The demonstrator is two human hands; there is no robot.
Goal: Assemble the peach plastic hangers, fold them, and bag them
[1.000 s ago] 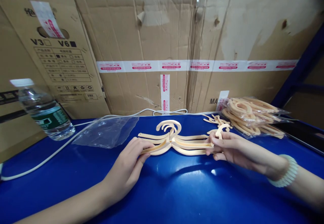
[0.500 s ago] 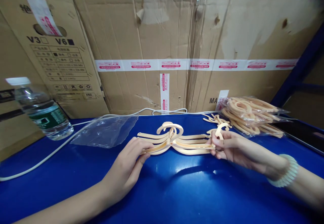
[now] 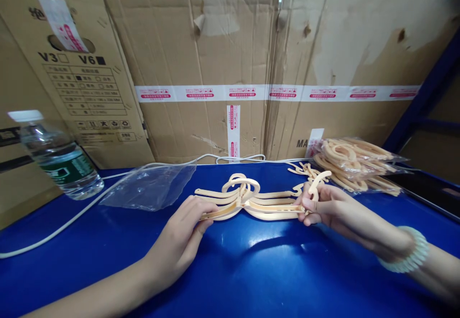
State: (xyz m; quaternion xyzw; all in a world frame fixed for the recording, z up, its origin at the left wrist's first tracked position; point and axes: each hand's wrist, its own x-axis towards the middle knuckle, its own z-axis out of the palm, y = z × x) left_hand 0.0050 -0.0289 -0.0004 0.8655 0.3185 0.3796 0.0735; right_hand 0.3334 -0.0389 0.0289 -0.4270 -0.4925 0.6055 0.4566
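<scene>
Several beige plastic clothes hangers [image 3: 247,189] lie stacked on the blue table, their curved hooks pointing up at the centre. My left hand [image 3: 185,222] pinches the left arm of the nearest hanger between thumb and fingers. At that hanger's right end, my right hand [image 3: 319,205] is closed on a small curved beige hook piece [image 3: 319,182]. This piece sticks up from between thumb and fingers, right beside the hanger's end; whether the two are joined is hidden by the fingers.
Loose small hook pieces [image 3: 305,169] lie behind my right hand, next to bagged hangers [image 3: 354,157]. On the left are a flat clear plastic bag [image 3: 147,188], a water bottle [image 3: 64,164] and a white cable [image 3: 68,227]. Cardboard [image 3: 201,131] stands along the back; a dark flat device [image 3: 424,191] lies at right.
My right hand has turned slightly, and the small hook piece now tilts more to the right. My left hand and the hanger stack have stayed in place.
</scene>
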